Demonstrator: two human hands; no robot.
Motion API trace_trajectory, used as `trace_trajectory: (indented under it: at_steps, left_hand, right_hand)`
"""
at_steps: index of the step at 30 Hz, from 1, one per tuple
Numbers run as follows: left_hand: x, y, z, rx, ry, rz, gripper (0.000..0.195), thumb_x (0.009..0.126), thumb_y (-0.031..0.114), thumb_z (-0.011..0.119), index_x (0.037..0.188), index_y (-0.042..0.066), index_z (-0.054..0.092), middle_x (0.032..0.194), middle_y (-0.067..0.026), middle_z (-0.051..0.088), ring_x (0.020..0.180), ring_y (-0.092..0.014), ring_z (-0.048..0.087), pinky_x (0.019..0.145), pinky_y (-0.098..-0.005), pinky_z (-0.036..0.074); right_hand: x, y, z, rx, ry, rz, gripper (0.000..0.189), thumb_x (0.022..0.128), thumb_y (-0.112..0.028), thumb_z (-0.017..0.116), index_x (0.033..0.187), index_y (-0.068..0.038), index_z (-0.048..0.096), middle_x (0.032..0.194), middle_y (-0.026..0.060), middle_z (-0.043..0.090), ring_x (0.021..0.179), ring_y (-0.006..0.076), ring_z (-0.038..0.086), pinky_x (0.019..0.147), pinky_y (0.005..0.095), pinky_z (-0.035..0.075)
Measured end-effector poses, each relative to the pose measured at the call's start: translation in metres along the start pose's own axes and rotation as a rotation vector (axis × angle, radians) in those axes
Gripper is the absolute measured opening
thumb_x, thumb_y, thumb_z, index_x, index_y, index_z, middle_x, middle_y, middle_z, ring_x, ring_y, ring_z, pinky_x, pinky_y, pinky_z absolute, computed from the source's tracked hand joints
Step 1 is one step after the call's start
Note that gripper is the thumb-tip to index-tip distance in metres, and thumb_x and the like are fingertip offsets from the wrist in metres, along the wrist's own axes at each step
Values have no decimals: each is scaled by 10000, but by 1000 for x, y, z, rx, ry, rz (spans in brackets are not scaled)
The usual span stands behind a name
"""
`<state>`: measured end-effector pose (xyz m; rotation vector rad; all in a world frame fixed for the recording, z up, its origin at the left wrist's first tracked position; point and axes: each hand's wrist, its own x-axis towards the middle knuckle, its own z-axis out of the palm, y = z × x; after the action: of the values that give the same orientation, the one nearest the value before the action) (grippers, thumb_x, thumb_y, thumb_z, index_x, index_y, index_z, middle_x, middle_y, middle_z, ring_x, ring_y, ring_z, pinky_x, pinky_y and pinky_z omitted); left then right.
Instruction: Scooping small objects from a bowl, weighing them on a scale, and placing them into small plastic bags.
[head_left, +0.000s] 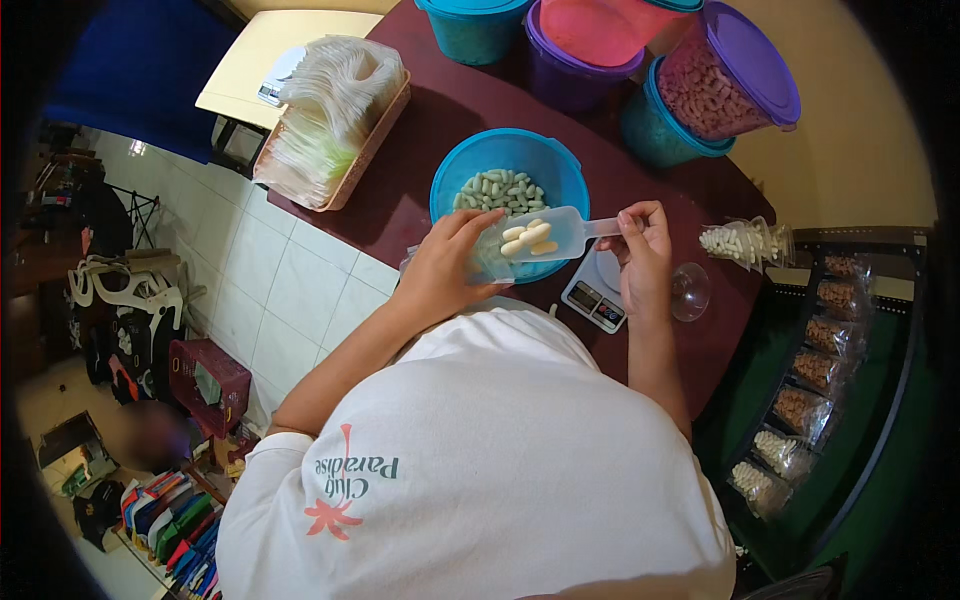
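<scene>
My left hand (448, 259) holds a clear plastic bag (491, 259) by its mouth, over the near left rim of a blue plastic tub (566, 169). Pale green oval pieces (501, 190) lie in the tub. My right hand (643, 259) grips the handle of a translucent plastic scoop (570, 232), whose tip is at the bag's opening. Several cream-coloured oval pieces (531, 238) rest in the scoop. How much the bag contains is hidden by my left hand. A digital kitchen scale (598, 296) sits under and beside my right hand, partly covered.
A basket (367, 154) of stacked plastic bags stands at the left. Lidded tubs (720, 90) line the far side. Filled bags (746, 244) lie at the table's right edge, near a clear round dish (690, 291). More filled bags (802, 409) stand in a row on a rack.
</scene>
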<state>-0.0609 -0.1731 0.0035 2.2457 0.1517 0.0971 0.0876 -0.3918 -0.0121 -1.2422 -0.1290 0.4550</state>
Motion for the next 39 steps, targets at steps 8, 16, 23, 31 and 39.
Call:
trace_trajectory:
  at_steps: [8, 16, 23, 31, 39]
  left_hand:
    - [0, -1, 0, -5, 9, 22, 839, 650, 153, 872, 1392, 131, 481, 1303, -120, 510, 1199, -317, 521, 997, -409, 476]
    - [0, 3, -2, 8, -7, -4, 834, 657, 157, 869, 1393, 135, 478, 1297, -123, 511, 1195, -320, 523, 989, -416, 481]
    - [0, 2, 0, -5, 15, 15, 803, 663, 157, 856, 1374, 133, 484, 1300, -126, 516, 1189, -322, 514, 986, -423, 474]
    - [1, 1, 1, 15, 6, -4, 809, 659, 160, 860, 1375, 136, 485, 1303, -130, 513, 1192, -323, 517, 980, -421, 478]
    - [-1, -3, 2, -3, 6, 23, 830, 656, 161, 870, 1389, 138, 482, 1300, -116, 517, 1209, -319, 519, 994, -418, 482]
  right_hand:
    - [0, 1, 1, -15, -5, -18, 60, 973, -72, 554, 992, -69, 497, 846, 38, 573, 706, 133, 609, 652, 277, 535]
    - [-2, -2, 4, 0, 2, 21, 51, 982, -70, 538, 997, -77, 489, 812, 35, 587, 686, 122, 597, 637, 264, 524]
    - [-2, -2, 8, -12, 3, 14, 48, 980, -66, 538, 1000, -77, 495, 817, 43, 599, 673, 119, 598, 624, 249, 520]
    - [-3, 0, 9, -97, -10, -59, 41, 976, -65, 542, 978, -77, 502, 813, 33, 594, 676, 103, 598, 621, 239, 517]
    - [-3, -7, 13, -71, 30, -43, 49, 974, -61, 543, 976, -76, 496, 800, 29, 586, 658, 105, 597, 615, 238, 516]
